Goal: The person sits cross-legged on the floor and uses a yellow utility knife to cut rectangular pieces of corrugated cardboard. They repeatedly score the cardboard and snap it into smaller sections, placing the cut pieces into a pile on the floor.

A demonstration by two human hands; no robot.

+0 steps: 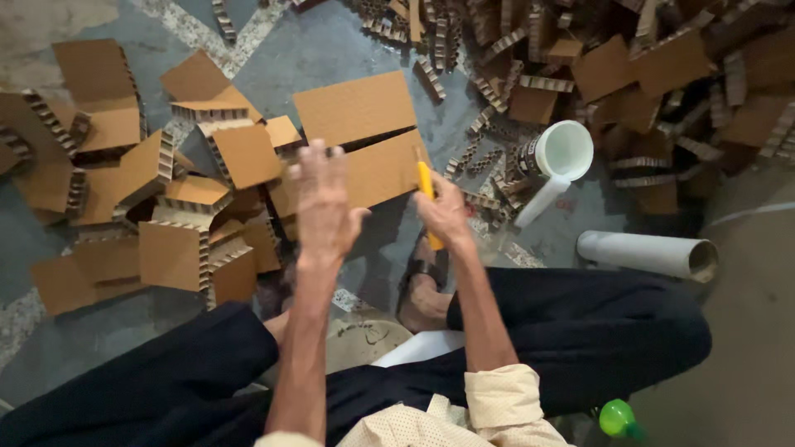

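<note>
My left hand (321, 201) is raised with fingers spread, its fingertips at the near-left edge of a brown honeycomb cardboard panel (364, 136) that lies on the floor in front of me. A slit runs across that panel. My right hand (445, 213) grips a yellow utility knife (427, 189), its blade end at the panel's right edge. I sit with dark-trousered legs apart, and a sandalled foot (422, 290) rests under the right hand.
Cut honeycomb cardboard squares (178, 252) are piled at the left. A heap of cardboard strips and scraps (629, 74) lies at the back right. A white plastic jug (559, 157), a white tube (646, 252) and a green bottle cap (617, 418) sit to the right.
</note>
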